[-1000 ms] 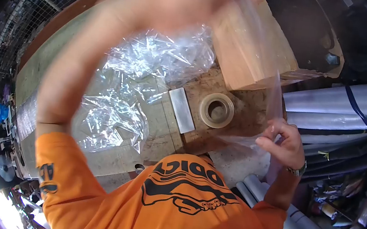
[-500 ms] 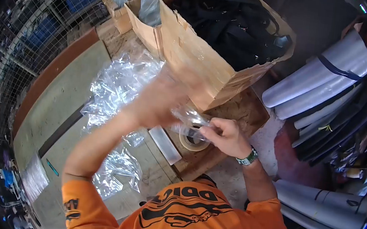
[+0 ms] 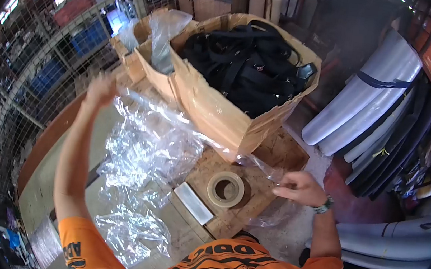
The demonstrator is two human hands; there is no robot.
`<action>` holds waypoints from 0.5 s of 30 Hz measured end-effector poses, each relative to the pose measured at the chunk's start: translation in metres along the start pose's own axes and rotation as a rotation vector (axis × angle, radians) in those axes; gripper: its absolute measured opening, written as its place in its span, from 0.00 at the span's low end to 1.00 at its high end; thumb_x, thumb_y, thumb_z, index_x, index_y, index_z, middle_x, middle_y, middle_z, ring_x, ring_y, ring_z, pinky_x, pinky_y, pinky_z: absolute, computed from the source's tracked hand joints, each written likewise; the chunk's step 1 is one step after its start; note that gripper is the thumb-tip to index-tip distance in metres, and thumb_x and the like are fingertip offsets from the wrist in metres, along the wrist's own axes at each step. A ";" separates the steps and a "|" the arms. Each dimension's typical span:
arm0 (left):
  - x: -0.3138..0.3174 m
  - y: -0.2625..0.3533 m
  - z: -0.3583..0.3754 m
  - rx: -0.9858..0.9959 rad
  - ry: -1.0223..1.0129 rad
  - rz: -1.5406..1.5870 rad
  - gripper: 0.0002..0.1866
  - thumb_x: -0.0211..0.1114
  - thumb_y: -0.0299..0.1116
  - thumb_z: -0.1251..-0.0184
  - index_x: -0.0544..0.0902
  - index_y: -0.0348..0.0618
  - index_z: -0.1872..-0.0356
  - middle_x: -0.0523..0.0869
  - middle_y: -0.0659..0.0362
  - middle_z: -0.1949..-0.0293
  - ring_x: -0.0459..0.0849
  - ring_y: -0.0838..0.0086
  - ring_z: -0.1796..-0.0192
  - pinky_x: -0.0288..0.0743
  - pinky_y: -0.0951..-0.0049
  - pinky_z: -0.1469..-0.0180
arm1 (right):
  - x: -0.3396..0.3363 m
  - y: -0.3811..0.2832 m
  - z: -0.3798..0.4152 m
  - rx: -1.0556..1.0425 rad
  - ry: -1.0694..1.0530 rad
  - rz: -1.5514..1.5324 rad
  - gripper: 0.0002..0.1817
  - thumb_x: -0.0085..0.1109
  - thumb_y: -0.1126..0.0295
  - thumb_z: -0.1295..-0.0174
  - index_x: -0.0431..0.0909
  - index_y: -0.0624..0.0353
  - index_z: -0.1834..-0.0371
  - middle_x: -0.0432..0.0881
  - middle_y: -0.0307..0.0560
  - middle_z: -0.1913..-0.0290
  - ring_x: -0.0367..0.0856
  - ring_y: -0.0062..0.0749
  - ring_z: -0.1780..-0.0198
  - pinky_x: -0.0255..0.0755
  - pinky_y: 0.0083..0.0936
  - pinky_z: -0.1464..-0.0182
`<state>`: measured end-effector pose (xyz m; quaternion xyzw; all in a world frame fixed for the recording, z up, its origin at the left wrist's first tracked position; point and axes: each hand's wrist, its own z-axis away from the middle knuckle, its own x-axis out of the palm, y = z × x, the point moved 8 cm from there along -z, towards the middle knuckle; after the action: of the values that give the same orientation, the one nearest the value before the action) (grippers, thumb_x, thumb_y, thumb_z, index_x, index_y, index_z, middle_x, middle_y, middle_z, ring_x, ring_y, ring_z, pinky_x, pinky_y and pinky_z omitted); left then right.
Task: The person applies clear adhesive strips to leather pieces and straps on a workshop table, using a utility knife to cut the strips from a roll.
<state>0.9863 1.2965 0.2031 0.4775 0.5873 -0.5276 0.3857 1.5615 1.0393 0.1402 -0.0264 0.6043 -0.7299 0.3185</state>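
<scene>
A long strip of clear plastic film [image 3: 190, 126] is stretched between my hands, passing in front of the cardboard box. My left hand [image 3: 102, 91], slightly blurred, is closed on its far left end with the arm reached out. My right hand [image 3: 300, 186], with a patterned band on the wrist, pinches the other end. Loose film hangs below the right hand. Under the strip lies a crumpled heap of clear plastic [image 3: 144, 150] on the table. A roll of tape [image 3: 213, 188] lies flat beside a pale rectangular block [image 3: 194, 204].
A torn cardboard box [image 3: 208, 107] full of black straps [image 3: 239, 63] stands at the back of the table, with a smaller box holding plastic bags beside it. Rolls of grey sheet [image 3: 366, 93] are at the right. Wire mesh [image 3: 49, 57] runs along the left.
My left hand has swung away to the far left, pulling the plastic film out into a long strip. My right hand has shifted slightly right and down, still pinching. The tape roll is now uncovered.
</scene>
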 end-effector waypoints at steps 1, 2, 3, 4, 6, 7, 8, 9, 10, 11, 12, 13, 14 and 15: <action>0.074 -0.009 0.002 0.058 -0.054 -0.254 0.33 0.74 0.49 0.42 0.81 0.49 0.36 0.75 0.41 0.29 0.69 0.45 0.24 0.66 0.42 0.28 | 0.004 0.003 -0.009 0.025 0.087 0.057 0.12 0.75 0.64 0.37 0.85 0.60 0.70 0.83 0.32 0.74 0.78 0.16 0.72 0.69 0.20 0.70; 0.068 0.029 0.025 0.036 -0.265 -0.164 0.41 0.80 0.50 0.52 0.79 0.50 0.34 0.74 0.41 0.28 0.67 0.45 0.23 0.64 0.43 0.26 | 0.017 0.003 -0.022 -0.154 0.118 0.031 0.13 0.73 0.62 0.35 0.85 0.61 0.69 0.84 0.33 0.74 0.77 0.16 0.73 0.69 0.20 0.70; 0.056 0.069 0.053 -0.006 -0.473 -0.076 0.49 0.86 0.50 0.63 0.78 0.52 0.32 0.73 0.42 0.27 0.66 0.45 0.22 0.62 0.43 0.25 | 0.027 0.013 -0.034 -0.186 0.204 0.184 0.15 0.74 0.59 0.36 0.85 0.61 0.69 0.83 0.35 0.75 0.77 0.17 0.73 0.70 0.21 0.70; 0.041 0.117 0.064 0.178 -0.506 0.151 0.53 0.88 0.47 0.66 0.75 0.51 0.30 0.76 0.43 0.30 0.71 0.49 0.26 0.68 0.50 0.29 | 0.036 -0.017 -0.037 -0.156 0.194 0.166 0.17 0.74 0.56 0.37 0.85 0.60 0.69 0.81 0.38 0.77 0.76 0.16 0.73 0.70 0.23 0.70; -0.048 0.225 0.129 0.561 0.026 0.579 0.48 0.87 0.35 0.64 0.77 0.47 0.33 0.80 0.48 0.33 0.75 0.51 0.29 0.66 0.54 0.25 | 0.062 -0.027 -0.059 -0.185 0.146 0.189 0.19 0.73 0.54 0.38 0.83 0.61 0.70 0.80 0.40 0.77 0.76 0.18 0.74 0.71 0.23 0.69; -0.099 0.275 0.164 0.717 0.000 0.673 0.42 0.85 0.35 0.57 0.78 0.48 0.35 0.79 0.50 0.31 0.75 0.53 0.29 0.65 0.53 0.24 | 0.072 -0.044 -0.064 -0.222 0.110 0.185 0.19 0.74 0.55 0.38 0.82 0.62 0.70 0.81 0.39 0.77 0.76 0.19 0.74 0.71 0.23 0.69; -0.122 0.306 0.188 0.792 0.077 0.640 0.34 0.81 0.32 0.53 0.81 0.48 0.39 0.81 0.51 0.34 0.76 0.54 0.30 0.66 0.53 0.25 | 0.082 -0.055 -0.067 -0.253 0.057 0.110 0.19 0.74 0.56 0.38 0.82 0.61 0.70 0.81 0.39 0.76 0.76 0.19 0.74 0.72 0.23 0.69; -0.134 0.321 0.204 0.863 0.165 0.612 0.27 0.78 0.30 0.49 0.84 0.48 0.44 0.83 0.52 0.36 0.77 0.55 0.31 0.67 0.53 0.26 | 0.088 -0.067 -0.069 -0.284 0.004 0.046 0.18 0.75 0.57 0.38 0.82 0.61 0.70 0.82 0.38 0.76 0.77 0.20 0.73 0.72 0.23 0.69; -0.131 0.312 0.198 0.814 0.197 0.569 0.22 0.74 0.28 0.49 0.85 0.47 0.49 0.85 0.53 0.39 0.79 0.55 0.33 0.68 0.53 0.28 | 0.090 -0.076 -0.069 -0.310 -0.048 -0.013 0.17 0.75 0.58 0.38 0.82 0.61 0.70 0.82 0.37 0.75 0.78 0.21 0.73 0.73 0.23 0.68; -0.126 0.298 0.184 0.768 0.227 0.528 0.17 0.71 0.25 0.49 0.86 0.46 0.54 0.87 0.53 0.42 0.80 0.55 0.35 0.70 0.53 0.30 | 0.088 -0.079 -0.065 -0.324 -0.113 -0.027 0.16 0.75 0.59 0.38 0.82 0.60 0.69 0.83 0.37 0.74 0.79 0.20 0.72 0.73 0.23 0.68; -0.125 0.282 0.168 0.726 0.259 0.486 0.14 0.68 0.22 0.48 0.87 0.46 0.59 0.88 0.53 0.46 0.81 0.56 0.38 0.72 0.54 0.31 | 0.080 -0.078 -0.060 -0.340 -0.173 -0.042 0.15 0.76 0.60 0.38 0.82 0.59 0.69 0.83 0.36 0.72 0.79 0.20 0.71 0.74 0.23 0.68; -0.141 0.253 0.150 0.646 0.291 0.533 0.13 0.61 0.16 0.54 0.87 0.44 0.68 0.90 0.53 0.54 0.84 0.54 0.44 0.77 0.54 0.39 | 0.069 -0.079 -0.053 -0.360 -0.228 -0.057 0.13 0.76 0.62 0.38 0.82 0.58 0.68 0.84 0.36 0.71 0.80 0.20 0.71 0.75 0.22 0.67; -0.157 0.223 0.134 0.595 0.354 0.486 0.16 0.58 0.15 0.56 0.87 0.41 0.67 0.90 0.51 0.54 0.85 0.53 0.47 0.80 0.54 0.45 | 0.054 -0.078 -0.044 -0.370 -0.236 -0.008 0.12 0.76 0.63 0.38 0.82 0.57 0.67 0.84 0.35 0.70 0.81 0.20 0.70 0.75 0.22 0.66; -0.160 0.187 0.113 0.510 0.352 0.427 0.16 0.57 0.14 0.54 0.86 0.38 0.65 0.89 0.48 0.55 0.85 0.52 0.48 0.81 0.55 0.46 | 0.039 -0.074 -0.030 -0.378 -0.243 0.037 0.11 0.77 0.65 0.39 0.83 0.56 0.67 0.85 0.35 0.69 0.81 0.19 0.69 0.76 0.22 0.66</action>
<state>1.2008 1.1573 0.2928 0.7534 0.3815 -0.4743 0.2488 1.4855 1.0511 0.1852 -0.1623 0.6880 -0.5889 0.3918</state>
